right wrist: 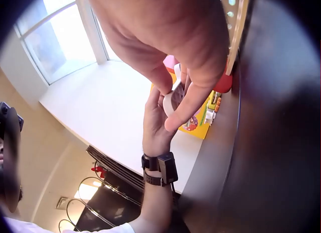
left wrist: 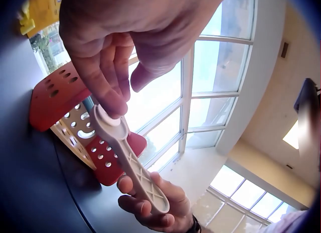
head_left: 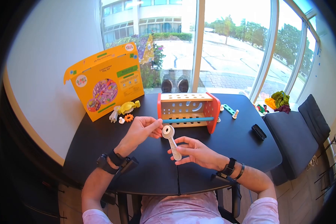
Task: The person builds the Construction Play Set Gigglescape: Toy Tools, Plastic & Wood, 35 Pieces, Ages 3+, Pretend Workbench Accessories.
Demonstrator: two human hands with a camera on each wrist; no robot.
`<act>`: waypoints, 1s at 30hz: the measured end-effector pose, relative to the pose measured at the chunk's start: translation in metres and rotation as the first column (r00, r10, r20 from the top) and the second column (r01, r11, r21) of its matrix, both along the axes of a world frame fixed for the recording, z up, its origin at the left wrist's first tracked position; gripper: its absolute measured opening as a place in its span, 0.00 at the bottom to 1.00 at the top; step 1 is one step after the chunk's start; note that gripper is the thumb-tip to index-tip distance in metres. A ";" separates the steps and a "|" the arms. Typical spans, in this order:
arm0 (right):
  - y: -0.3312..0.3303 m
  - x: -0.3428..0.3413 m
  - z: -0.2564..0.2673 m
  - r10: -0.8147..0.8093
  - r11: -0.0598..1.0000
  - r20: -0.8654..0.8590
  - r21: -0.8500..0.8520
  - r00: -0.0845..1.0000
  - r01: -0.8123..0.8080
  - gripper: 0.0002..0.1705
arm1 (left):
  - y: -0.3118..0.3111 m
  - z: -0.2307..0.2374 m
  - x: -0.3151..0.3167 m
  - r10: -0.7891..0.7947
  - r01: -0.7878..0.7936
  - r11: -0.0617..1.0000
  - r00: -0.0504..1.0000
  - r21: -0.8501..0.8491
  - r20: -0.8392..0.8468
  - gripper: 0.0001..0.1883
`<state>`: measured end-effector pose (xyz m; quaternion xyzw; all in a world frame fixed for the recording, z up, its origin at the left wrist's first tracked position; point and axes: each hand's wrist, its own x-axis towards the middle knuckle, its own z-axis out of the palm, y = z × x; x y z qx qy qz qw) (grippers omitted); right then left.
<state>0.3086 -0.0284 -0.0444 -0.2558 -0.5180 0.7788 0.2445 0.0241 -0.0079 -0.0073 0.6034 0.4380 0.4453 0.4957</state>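
A white toy wrench [head_left: 173, 143] with a round holed head is up over the near part of the table. My right hand [head_left: 199, 153] grips its lattice-patterned handle [left wrist: 143, 180] between thumb and fingers. At the wrench's head, my left hand [head_left: 140, 130] has a fingertip on a round white piece [left wrist: 108, 117]; its thumb stands apart in the left wrist view. Just behind stands a toy workbench with red side panels [head_left: 212, 115], a perforated wooden top [head_left: 186, 97] and a blue bar [head_left: 188, 120] across its front.
A yellow box [head_left: 110, 82] stands at the back left, with a yellow toy piece [head_left: 127, 107], an orange gear [head_left: 128, 118] and white pieces before it. Right of the workbench lie a green strip [head_left: 229, 109], white bolts and a black case [head_left: 258, 132]. A chair [head_left: 291, 138] stands at right.
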 end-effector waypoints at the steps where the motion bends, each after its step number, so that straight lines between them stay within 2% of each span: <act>1: 0.001 0.000 -0.003 -0.008 1.000 0.005 -0.008 1.000 0.008 0.25 | 0.000 0.002 -0.002 0.016 -0.016 1.000 1.000 0.007 -0.004 0.17; 7: 0.013 0.001 -0.019 -0.073 0.996 0.033 -0.049 0.997 0.074 0.27 | 0.004 0.015 -0.025 0.127 -0.128 0.991 0.992 0.042 0.005 0.19; 11: 0.032 -0.005 -0.024 -0.125 0.992 0.054 -0.016 0.991 0.126 0.27 | 0.020 0.023 -0.052 0.241 -0.242 0.965 0.970 0.105 0.019 0.17; 15: 0.054 -0.013 -0.026 -0.183 0.983 0.017 0.010 0.983 0.183 0.28 | 0.050 0.021 -0.094 0.321 -0.314 0.938 0.947 0.149 -0.025 0.16; 17: 0.066 -0.015 -0.030 -0.195 0.981 0.002 0.019 0.981 0.195 0.28 | 0.062 0.017 -0.113 0.365 -0.342 0.925 0.921 0.164 -0.135 0.15; 19: 0.073 -0.019 -0.031 -0.197 0.980 0.012 0.027 0.980 0.196 0.28 | 0.085 -0.002 -0.142 0.412 -0.359 0.907 0.868 0.222 -0.277 0.18; 20: 0.076 -0.021 -0.030 -0.200 0.979 0.021 0.031 0.979 0.200 0.28 | 0.091 -0.010 -0.153 0.469 -0.348 0.877 0.770 0.331 -0.433 0.20; 22: 0.079 -0.024 -0.029 -0.200 0.979 0.031 0.038 0.979 0.199 0.28 | 0.098 -0.029 -0.172 0.577 -0.252 0.812 0.481 0.526 -0.660 0.26; 25: 0.082 -0.029 -0.030 -0.196 0.980 0.037 0.048 0.980 0.194 0.27 | 0.104 -0.055 -0.181 0.516 -0.277 0.856 0.389 0.437 -0.763 0.30; 26: 0.082 -0.031 -0.028 -0.197 0.979 0.040 0.054 0.980 0.195 0.26 | 0.102 -0.056 -0.177 0.518 -0.310 0.851 0.366 0.423 -0.773 0.25; 29: 0.085 -0.035 -0.027 -0.185 0.979 0.050 0.092 0.981 0.180 0.26 | 0.111 -0.070 -0.187 0.460 -0.309 0.879 0.343 0.365 -0.819 0.23; 30: 0.085 -0.035 -0.028 -0.178 0.979 0.053 0.107 0.983 0.172 0.26 | 0.115 -0.074 -0.191 0.443 -0.343 0.882 0.377 0.322 -0.813 0.22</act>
